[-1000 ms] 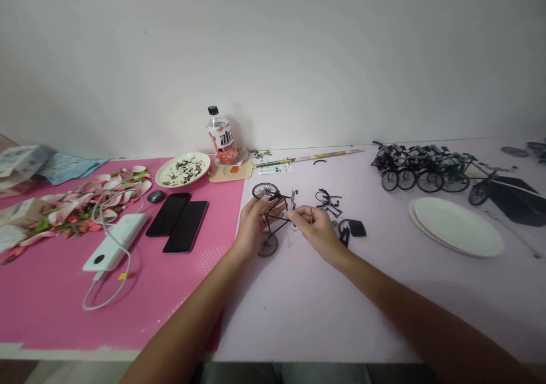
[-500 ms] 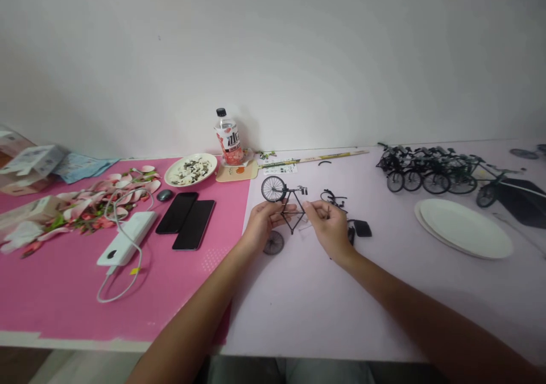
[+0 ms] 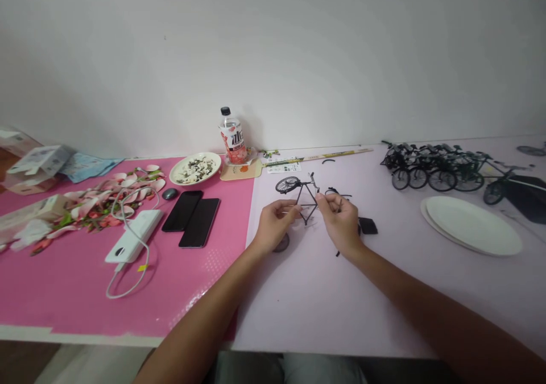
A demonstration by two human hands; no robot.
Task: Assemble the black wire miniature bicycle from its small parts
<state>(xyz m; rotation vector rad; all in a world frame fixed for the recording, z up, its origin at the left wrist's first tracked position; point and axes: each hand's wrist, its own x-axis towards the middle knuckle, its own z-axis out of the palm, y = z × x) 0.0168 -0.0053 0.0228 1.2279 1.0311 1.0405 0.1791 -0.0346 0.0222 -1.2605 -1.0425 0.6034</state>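
Observation:
A thin black model bicycle frame point(image 3: 301, 194) with one spoked wheel point(image 3: 288, 185) fitted is held up between both hands. My left hand point(image 3: 276, 222) pinches the frame on its left side with thumb and fingers. At the right corner of the frame, my right hand point(image 3: 342, 219) has thumb and fingertips closed on it; any smaller part inside those fingers is hidden. Below my left hand a loose wheel point(image 3: 282, 243) lies on the table, partly covered. Behind and beside my right hand lie thin black parts point(image 3: 339, 192) and a black flat piece point(image 3: 368, 226).
Several assembled model bicycles point(image 3: 430, 168) stand at the back right, near white oval plates point(image 3: 473, 224). On the pink left side are two phones point(image 3: 199, 223), a white power strip point(image 3: 134, 236), a dish point(image 3: 195, 169) and artificial petals point(image 3: 115, 196). A bottle point(image 3: 234, 139) stands by the wall.
The bicycle frame has been turned and tilted, so its wheel now looks flatter. Both hands have shifted slightly right in view, and my left thumb now lies over the frame.

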